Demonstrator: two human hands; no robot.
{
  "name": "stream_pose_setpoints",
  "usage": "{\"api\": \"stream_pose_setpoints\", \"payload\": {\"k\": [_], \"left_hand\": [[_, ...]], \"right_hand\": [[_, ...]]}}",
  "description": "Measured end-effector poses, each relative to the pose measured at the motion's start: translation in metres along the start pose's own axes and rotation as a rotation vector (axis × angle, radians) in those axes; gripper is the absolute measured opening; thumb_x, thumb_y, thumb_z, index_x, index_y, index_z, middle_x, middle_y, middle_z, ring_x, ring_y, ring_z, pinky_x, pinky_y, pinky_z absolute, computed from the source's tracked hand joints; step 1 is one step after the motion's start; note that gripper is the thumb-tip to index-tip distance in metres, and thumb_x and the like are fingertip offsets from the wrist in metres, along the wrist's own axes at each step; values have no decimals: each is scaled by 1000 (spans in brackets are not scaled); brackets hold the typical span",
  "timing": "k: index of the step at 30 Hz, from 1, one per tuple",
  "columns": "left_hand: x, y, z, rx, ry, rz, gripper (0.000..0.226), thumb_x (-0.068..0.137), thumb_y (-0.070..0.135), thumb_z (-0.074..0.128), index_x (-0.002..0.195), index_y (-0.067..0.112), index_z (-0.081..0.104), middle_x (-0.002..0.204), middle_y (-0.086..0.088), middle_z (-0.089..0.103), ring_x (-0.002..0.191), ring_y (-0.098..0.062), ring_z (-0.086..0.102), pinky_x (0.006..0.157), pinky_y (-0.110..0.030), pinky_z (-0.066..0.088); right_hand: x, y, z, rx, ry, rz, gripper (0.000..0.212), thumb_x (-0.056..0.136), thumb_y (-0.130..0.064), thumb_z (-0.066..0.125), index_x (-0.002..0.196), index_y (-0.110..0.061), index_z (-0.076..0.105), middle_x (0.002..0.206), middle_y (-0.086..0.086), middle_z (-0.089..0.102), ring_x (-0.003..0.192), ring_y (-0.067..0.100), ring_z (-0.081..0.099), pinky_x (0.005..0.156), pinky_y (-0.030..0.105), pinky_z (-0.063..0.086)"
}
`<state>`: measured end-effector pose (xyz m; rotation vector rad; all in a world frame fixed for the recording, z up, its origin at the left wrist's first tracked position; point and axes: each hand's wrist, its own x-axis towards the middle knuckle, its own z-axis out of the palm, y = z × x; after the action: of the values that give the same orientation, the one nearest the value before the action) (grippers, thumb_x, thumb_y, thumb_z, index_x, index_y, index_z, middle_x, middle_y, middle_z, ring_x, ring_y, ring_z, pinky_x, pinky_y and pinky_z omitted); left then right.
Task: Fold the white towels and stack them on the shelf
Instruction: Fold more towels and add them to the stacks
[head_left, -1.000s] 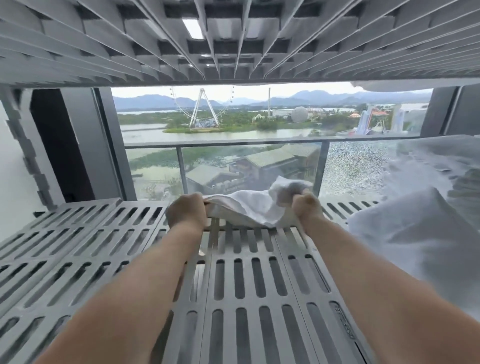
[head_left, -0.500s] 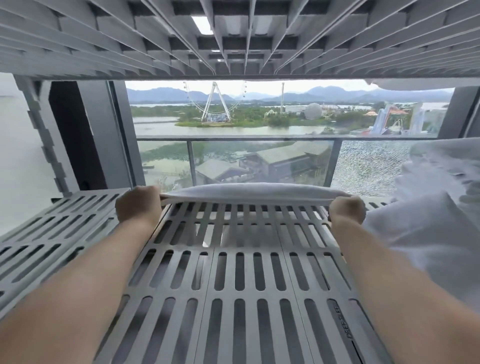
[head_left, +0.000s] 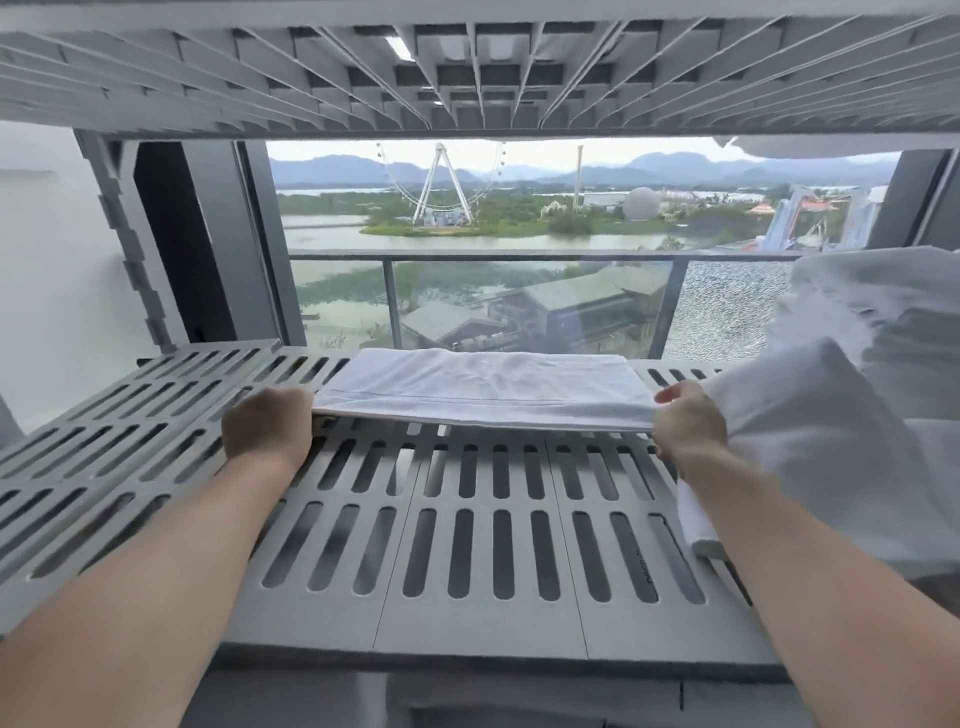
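Head view: a white towel (head_left: 480, 387) lies stretched flat across the far part of the grey slatted shelf (head_left: 498, 551), its near edge lifted slightly off the slats. The left hand (head_left: 267, 428) is curled closed on the towel's left near corner, and the right hand (head_left: 688, 428) pinches the right near corner, thumb on top. A heap of white towels (head_left: 852, 415) sits at the right, touching the right wrist. Behind the shelf, a window (head_left: 519, 234) shows a Ferris wheel.
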<state>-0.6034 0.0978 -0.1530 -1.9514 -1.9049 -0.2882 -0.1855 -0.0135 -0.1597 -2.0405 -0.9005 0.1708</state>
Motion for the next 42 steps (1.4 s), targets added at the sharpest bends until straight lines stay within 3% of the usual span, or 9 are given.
{"api": "stream_pose_setpoints", "payload": {"k": [4,8,14,19,23,29,32,36,42], "left_hand": [[-25,-13,-4,-72,58,-20,23,82,-5,44,82,15,55,71,-5,55,63,-24,53,55,-31,40],[-48,-26,-6,-107,96,-36,29,86,-3,43,98,19,58,82,-9,63,71,-29,58,61,-33,46],[-76,-40,-18,-21,70,-33,22,87,0,47,85,21,56,70,-3,56,61,-21,54,52,-31,41],[-92,-73,-25,31,92,20,24,88,2,45,75,21,48,58,0,50,49,-16,47,45,-28,33],[-115,-100,-30,85,26,47,19,85,1,49,80,20,50,61,2,49,52,-15,45,47,-29,33],[-147,-129,-37,91,-19,89,24,82,-5,49,77,18,51,60,1,43,58,-22,52,52,-30,39],[-162,-138,-44,99,-35,109,25,80,-6,50,74,17,48,62,0,42,61,-24,52,55,-30,43],[-183,-148,-45,28,31,126,24,83,-8,48,81,15,56,78,-4,63,64,-25,55,53,-29,41],[-206,-152,-44,-80,140,115,27,75,-16,52,86,0,71,88,-17,63,88,-37,62,56,-40,50]], "right_hand": [[-19,1,-7,-211,-70,-186,29,88,5,44,94,-13,66,96,8,65,87,24,54,77,31,43],[-43,-2,-17,-299,-72,-268,30,87,5,40,91,-10,65,94,12,67,88,30,58,77,35,48],[-82,5,-32,-357,-41,-271,26,87,6,42,104,-2,59,97,20,67,91,36,60,73,34,45],[-116,3,-38,-348,-2,-254,23,82,0,48,92,-12,64,86,12,67,81,32,58,71,32,47],[-157,0,-36,-458,26,-224,17,80,-8,47,79,-22,57,68,-2,54,67,25,52,62,32,42],[-227,10,-34,-411,201,-266,26,86,-3,48,89,-24,63,87,6,59,70,26,49,62,32,40],[-248,11,-42,-402,180,-230,26,90,-3,46,97,-19,66,102,12,63,82,31,57,67,36,45],[-267,10,-50,-396,164,-202,26,93,-6,43,100,-17,66,104,13,61,90,35,61,71,37,48],[-279,19,-60,-254,166,-201,26,91,-2,45,101,-12,68,106,18,63,96,37,59,75,37,44]]}}
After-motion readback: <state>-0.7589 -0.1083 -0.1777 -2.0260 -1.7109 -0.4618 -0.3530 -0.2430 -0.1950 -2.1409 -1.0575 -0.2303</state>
